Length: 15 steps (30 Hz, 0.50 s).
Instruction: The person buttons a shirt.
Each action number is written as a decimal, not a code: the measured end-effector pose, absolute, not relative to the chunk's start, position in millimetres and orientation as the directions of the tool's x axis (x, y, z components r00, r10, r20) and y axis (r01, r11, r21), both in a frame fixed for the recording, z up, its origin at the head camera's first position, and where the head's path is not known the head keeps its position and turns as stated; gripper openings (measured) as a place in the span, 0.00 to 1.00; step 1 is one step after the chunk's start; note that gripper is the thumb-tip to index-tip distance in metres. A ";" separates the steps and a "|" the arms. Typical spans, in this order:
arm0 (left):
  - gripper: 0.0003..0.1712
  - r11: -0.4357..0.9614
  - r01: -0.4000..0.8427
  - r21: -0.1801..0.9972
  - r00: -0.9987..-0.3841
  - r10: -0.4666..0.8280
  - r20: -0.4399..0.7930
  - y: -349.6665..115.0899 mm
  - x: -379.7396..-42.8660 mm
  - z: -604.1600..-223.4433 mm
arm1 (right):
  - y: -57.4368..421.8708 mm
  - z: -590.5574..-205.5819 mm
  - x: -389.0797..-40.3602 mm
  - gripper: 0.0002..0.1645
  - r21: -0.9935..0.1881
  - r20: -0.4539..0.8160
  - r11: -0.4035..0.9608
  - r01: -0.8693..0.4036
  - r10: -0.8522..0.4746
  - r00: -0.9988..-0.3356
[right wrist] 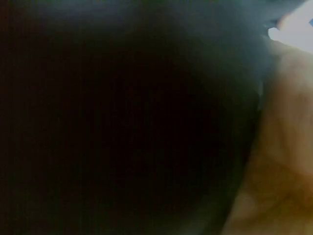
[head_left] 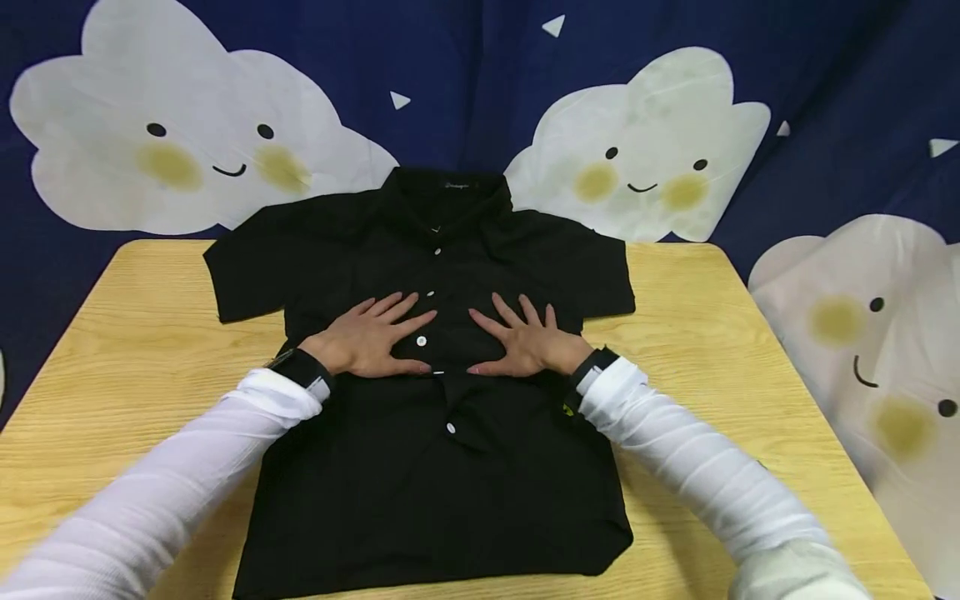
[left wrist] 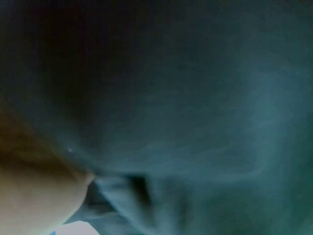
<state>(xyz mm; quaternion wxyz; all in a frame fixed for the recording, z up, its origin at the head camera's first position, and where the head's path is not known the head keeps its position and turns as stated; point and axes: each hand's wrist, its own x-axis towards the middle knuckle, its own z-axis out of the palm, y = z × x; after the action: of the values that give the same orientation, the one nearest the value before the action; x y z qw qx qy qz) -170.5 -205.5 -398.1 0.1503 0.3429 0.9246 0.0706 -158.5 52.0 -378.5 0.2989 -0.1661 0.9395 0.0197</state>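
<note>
A black short-sleeved shirt (head_left: 420, 500) with white buttons lies front up on a wooden table, its collar at the far edge. My left hand (head_left: 371, 337) rests palm down on the shirt's chest, left of the button line, fingers spread. On the other side of the buttons my right hand (head_left: 525, 337) lies the same way, fingers spread and straight. Both thumbs point inward toward a button between them. Dark, blurred cloth of the shirt (left wrist: 186, 112) fills most of the left wrist view, and the right wrist view is mostly dark, with part of the hand at its right edge.
The wooden table (head_left: 697, 333) extends on both sides of the shirt. Behind it hangs a dark blue curtain (head_left: 465, 83) printed with smiling white clouds. The shirt's lower right corner is folded under or slanted. Each wrist wears a black band (head_left: 300, 367).
</note>
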 end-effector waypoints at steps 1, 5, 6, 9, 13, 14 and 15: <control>0.48 0.754 0.620 0.217 -0.718 0.656 -0.230 -206.6 -169.6 -400.6 | 54.2 -381.1 -156.7 0.52 -0.060 -0.544 0.939 -0.339 -0.315 -0.777; 0.41 0.722 0.668 0.180 -0.729 0.684 -0.040 -202.9 -155.3 -395.7 | 61.1 -380.7 -139.7 0.48 -0.054 -0.341 0.900 -0.433 -0.425 -0.839; 0.38 0.710 0.682 0.172 -0.724 0.690 0.022 -199.8 -148.7 -392.0 | 61.5 -378.6 -132.9 0.47 -0.050 -0.288 0.889 -0.454 -0.448 -0.846; 0.33 0.692 0.698 0.183 -0.715 0.687 0.129 -189.9 -125.1 -383.4 | 58.5 -371.8 -110.3 0.45 -0.063 -0.212 0.876 -0.479 -0.481 -0.851; 0.41 0.735 0.649 0.194 -0.748 0.664 -0.014 -184.5 -102.0 -388.0 | 50.3 -372.7 -89.2 0.48 -0.067 -0.324 0.899 -0.434 -0.431 -0.842; 0.43 0.744 0.641 0.188 -0.748 0.661 -0.066 -185.2 -99.3 -391.5 | 49.3 -375.0 -86.5 0.49 -0.069 -0.363 0.907 -0.415 -0.411 -0.837; 0.45 0.748 0.639 0.179 -0.743 0.660 -0.106 -186.3 -98.4 -395.7 | 49.1 -377.6 -84.8 0.50 -0.068 -0.393 0.913 -0.401 -0.394 -0.831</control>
<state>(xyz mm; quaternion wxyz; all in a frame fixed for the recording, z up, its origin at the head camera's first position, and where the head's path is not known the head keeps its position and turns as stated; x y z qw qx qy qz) -98.4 -186.3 -395.7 0.0813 0.3489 0.9313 0.0658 -84.8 49.1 -377.6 0.2034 -0.2078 0.9568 0.0089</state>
